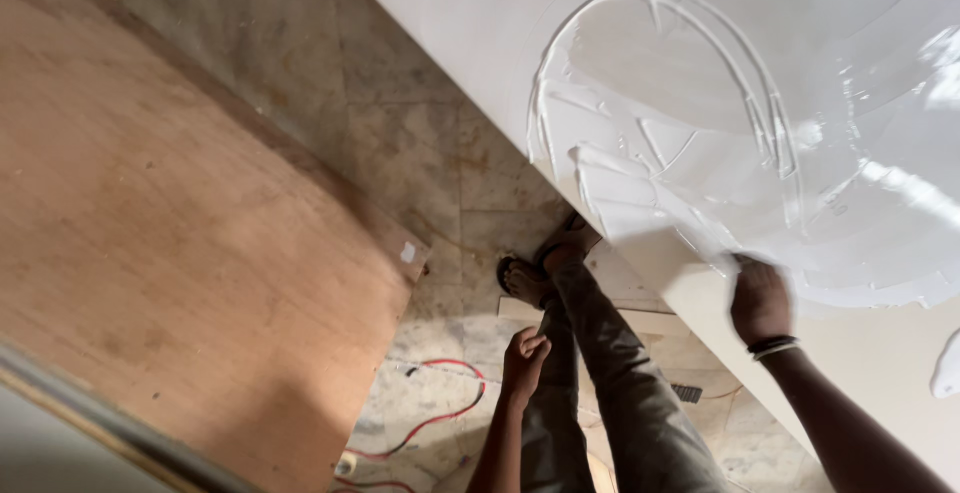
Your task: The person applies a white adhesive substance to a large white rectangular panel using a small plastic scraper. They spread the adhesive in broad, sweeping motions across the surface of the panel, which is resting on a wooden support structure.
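Right hand (760, 300) was pressed flat-ish onto the white board (480, 23), fingers bent over sth thin at the edge of the wet white paste (690, 163) — prob. a spreader, but it was hidden under the fingers, so can't tell what exactly, or how tight the grip was. Bangles sat on that wrist. Left hand (524, 357) hung low by my leg, curled into a loose fist, holding nothing I could make out, well apart from the board.

Progress, as I judged it: paste was already spread in broad arcs over the upper-right part of the board, w/ ridges and a big curved sweep mark showing. Thick blobs and uneven lines remained, so it wasn't leveled yet. Near edge of the board by my hand, and the whole left stretch toward the top, were bare and dry. One stray dab sat at the far right edge. So maybe a third covered, rest left to coat and smooth.

Below: my sandalled foot (525, 278) on the stone floor (420, 143), a plywood sheet (170, 243) to the left, red cable (440, 408) looped on the floor.
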